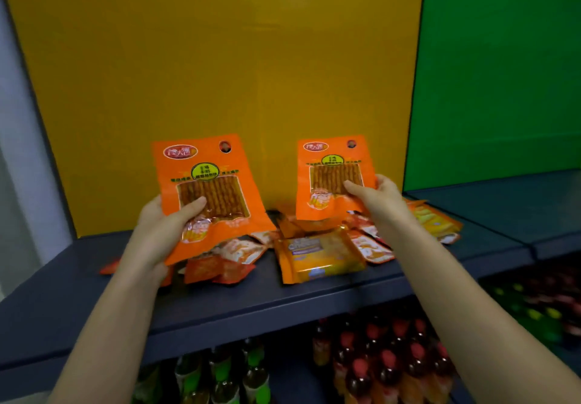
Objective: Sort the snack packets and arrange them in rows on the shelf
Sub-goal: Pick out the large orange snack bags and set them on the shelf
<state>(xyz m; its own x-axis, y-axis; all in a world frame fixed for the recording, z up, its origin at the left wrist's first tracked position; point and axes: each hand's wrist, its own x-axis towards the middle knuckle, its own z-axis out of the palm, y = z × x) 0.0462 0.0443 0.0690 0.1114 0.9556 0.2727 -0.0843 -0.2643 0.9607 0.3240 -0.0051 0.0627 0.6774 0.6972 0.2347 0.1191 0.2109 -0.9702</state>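
Head: open shelf strip before packets

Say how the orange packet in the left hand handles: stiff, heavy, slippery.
The orange packet probably holds its shape: gripped low by the left hand, it stands without drooping. Flat and thin, so likely light. Its glossy film may slip.

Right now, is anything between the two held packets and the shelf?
Yes. Loose snacks cover the shelf beneath both: red sachets below the left packet, a cracker pack below the right packet. Bare shelf shows at the far left.
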